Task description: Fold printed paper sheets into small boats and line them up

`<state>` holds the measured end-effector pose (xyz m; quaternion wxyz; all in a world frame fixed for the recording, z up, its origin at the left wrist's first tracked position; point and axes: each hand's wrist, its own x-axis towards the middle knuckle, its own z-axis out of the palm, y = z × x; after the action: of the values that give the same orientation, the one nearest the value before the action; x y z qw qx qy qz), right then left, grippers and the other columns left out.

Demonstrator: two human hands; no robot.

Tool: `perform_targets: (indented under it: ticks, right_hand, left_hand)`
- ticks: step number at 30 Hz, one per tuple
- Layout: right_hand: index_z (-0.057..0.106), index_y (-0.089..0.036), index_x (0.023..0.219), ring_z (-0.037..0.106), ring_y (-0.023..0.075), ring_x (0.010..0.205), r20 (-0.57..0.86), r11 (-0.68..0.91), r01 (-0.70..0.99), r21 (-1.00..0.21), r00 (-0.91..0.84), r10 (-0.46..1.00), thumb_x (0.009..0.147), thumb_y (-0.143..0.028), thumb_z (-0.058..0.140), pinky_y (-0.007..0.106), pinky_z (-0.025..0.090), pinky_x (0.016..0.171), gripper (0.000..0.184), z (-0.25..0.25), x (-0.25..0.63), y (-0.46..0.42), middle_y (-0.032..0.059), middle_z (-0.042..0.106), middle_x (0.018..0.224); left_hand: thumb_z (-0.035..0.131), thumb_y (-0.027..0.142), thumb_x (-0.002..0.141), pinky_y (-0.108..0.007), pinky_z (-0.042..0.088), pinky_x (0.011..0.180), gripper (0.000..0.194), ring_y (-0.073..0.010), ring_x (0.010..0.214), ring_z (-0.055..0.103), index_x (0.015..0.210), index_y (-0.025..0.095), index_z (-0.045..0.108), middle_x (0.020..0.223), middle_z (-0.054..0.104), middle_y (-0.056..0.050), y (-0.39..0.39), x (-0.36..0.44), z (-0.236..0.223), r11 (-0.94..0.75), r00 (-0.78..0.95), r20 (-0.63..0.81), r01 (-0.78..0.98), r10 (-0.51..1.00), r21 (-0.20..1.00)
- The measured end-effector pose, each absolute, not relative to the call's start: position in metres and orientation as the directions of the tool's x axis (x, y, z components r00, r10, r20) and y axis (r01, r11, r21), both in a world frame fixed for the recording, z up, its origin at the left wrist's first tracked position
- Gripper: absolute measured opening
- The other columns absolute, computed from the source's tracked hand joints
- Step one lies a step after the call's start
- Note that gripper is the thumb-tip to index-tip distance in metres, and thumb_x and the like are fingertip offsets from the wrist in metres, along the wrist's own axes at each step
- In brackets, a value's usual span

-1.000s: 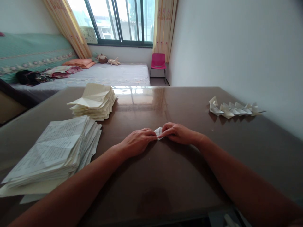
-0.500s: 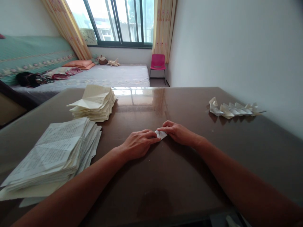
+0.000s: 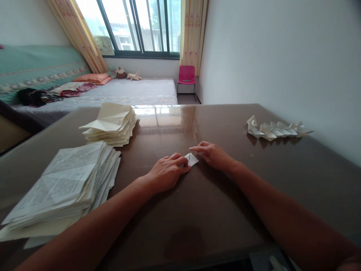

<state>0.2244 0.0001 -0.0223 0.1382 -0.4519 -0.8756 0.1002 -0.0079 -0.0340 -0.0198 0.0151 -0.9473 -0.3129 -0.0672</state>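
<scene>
"Where are we?"

"Mid-surface (image 3: 169, 222), well inside every edge! Our left hand (image 3: 169, 171) pins a small folded paper (image 3: 193, 159); our right hand (image 3: 213, 155), loosely open, forefinger out, is just beside it, gripping nothing we can see."

"And the tally?"

"A row of folded pieces (image 3: 279, 130) by the right edge: done, we'd judge. This one looks well advanced. Left over, it seems: the yellowish stack (image 3: 113, 122) near the far-left corner, the white stack (image 3: 62, 180) nearer us."
</scene>
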Motion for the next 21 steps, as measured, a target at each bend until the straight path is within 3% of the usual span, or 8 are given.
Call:
perform_targets:
  ticks: [7,11,16,21]
  right_hand:
    - [0.066,-0.037,0.115,0.055,0.0208,0.095,0.116,0.622,0.77,-0.142,-0.612,0.783,0.09,-0.024,0.052,0.028,0.042,0.072,0.032,-0.018,0.218,-0.01,0.006,0.062,0.102]
    - [0.065,-0.033,0.116,0.058,0.0166,0.09,0.139,0.561,0.79,-0.248,-0.544,0.827,0.092,-0.023,0.048,0.025,0.042,0.071,0.032,-0.024,0.219,-0.006,0.0043,0.062,0.105]
    - [0.065,-0.021,0.107,0.057,0.018,0.091,0.21,0.483,0.813,-0.327,-0.436,0.875,0.086,-0.046,0.057,0.027,0.043,0.075,0.033,-0.032,0.216,-0.001,0.007,0.061,0.102]
    - [0.062,-0.021,0.094,0.056,0.0129,0.076,0.129,0.454,0.752,-0.478,-0.451,0.883,0.079,-0.038,0.066,0.024,0.042,0.066,0.024,-0.034,0.21,-0.004,0.0016,0.061,0.089]
  left_hand:
    - [0.046,0.022,0.089,-0.033,0.045,0.084,0.031,-0.021,0.107,0.049,0.114,0.031,0.061,0.112,0.06,-0.002,-0.035,-0.008,-0.018,-0.796,0.781,0.156,0.601,0.604,0.075]
    - [0.046,0.019,0.087,-0.032,0.046,0.087,0.035,-0.0201,0.106,0.05,0.115,0.032,0.063,0.113,0.061,-0.002,-0.035,-0.009,-0.021,-0.792,0.77,0.189,0.599,0.61,0.116]
    - [0.046,0.016,0.085,-0.032,0.048,0.086,0.035,-0.0184,0.101,0.053,0.107,0.031,0.067,0.109,0.061,-0.001,-0.034,-0.007,-0.031,-0.731,0.679,0.273,0.647,0.681,0.217]
    - [0.048,0.016,0.085,-0.033,0.048,0.089,0.024,-0.0179,0.1,0.055,0.091,0.026,0.069,0.106,0.061,-0.002,-0.034,-0.001,-0.037,-0.678,0.591,0.334,0.66,0.734,0.324]
